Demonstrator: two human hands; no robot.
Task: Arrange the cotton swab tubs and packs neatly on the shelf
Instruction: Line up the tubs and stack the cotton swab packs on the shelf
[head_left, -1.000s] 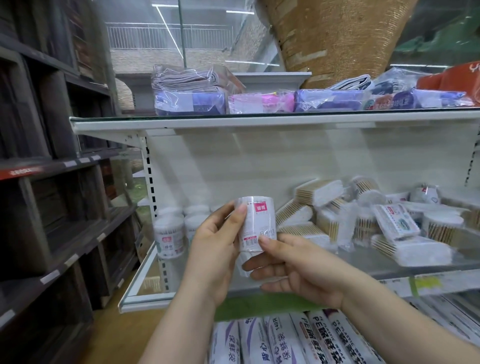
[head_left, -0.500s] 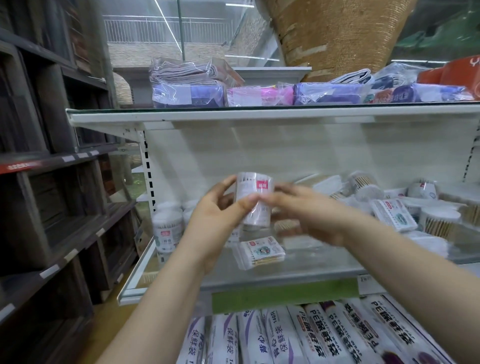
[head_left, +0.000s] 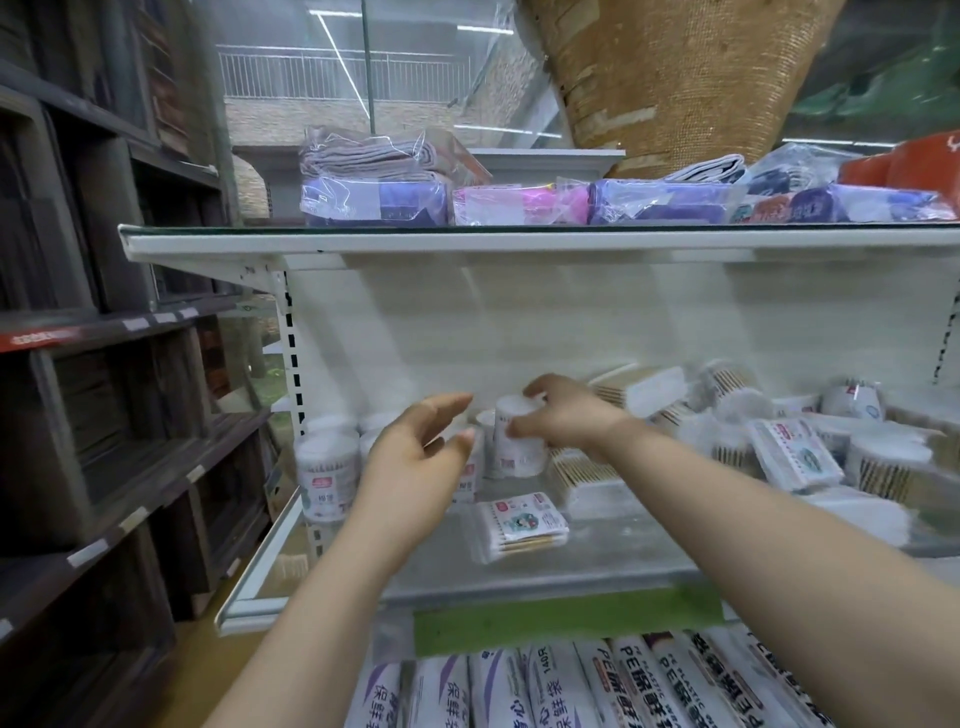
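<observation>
On the middle shelf (head_left: 623, 556), toward its left rear, a white cotton swab tub (head_left: 519, 447) is upright beside other tubs (head_left: 327, 475); whether its base rests on the shelf cannot be told. Right hand (head_left: 569, 415) grips it from above, fingers curled round the top. Left hand (head_left: 415, 457) hovers just beside it, fingers loosely spread, holding nothing. A flat swab pack (head_left: 519, 525) lies in front; loose packs and tubs (head_left: 795, 452) are heaped to the right.
</observation>
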